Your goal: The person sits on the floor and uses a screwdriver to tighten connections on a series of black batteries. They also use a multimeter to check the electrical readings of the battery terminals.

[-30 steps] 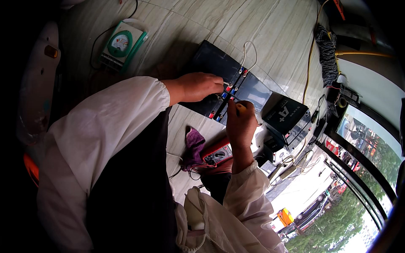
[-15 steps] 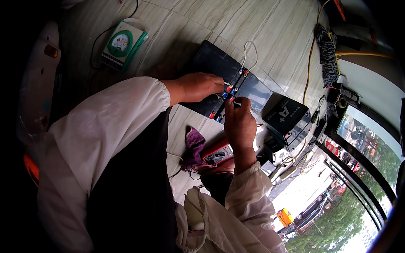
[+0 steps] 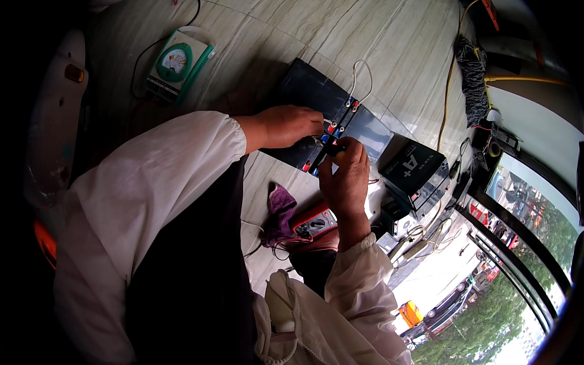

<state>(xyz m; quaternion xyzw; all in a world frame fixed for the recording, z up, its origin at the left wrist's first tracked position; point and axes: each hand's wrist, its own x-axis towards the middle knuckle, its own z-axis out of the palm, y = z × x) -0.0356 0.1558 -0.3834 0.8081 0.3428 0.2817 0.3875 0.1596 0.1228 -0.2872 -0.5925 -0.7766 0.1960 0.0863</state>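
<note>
Several black batteries point(image 3: 307, 91) lie side by side on the floor, with red and blue terminals point(image 3: 331, 128) along their meeting edges. A white link cable point(image 3: 363, 68) loops between two far terminals. My left hand point(image 3: 291, 126) is closed over the middle terminals, its fingertips pinching what looks like a short pale cable point(image 3: 327, 121). My right hand point(image 3: 348, 176) is closed around a screwdriver point(image 3: 339, 157) with a dark and yellowish handle, held above a terminal next to the left fingertips. Fingers hide most of the handle, and its tip cannot be made out.
A green-and-white dial meter point(image 3: 173, 64) stands at the far left. Nearer lie a purple cloth point(image 3: 280, 210) and a red multimeter point(image 3: 313, 223) with leads. A boxed black battery point(image 3: 413, 167) sits to the right, beside tangled cables point(image 3: 420, 234) and a glass door point(image 3: 517, 243).
My right hand has turned and its fingers have shifted around the screwdriver, so more of the handle shows. The left hand has barely moved.
</note>
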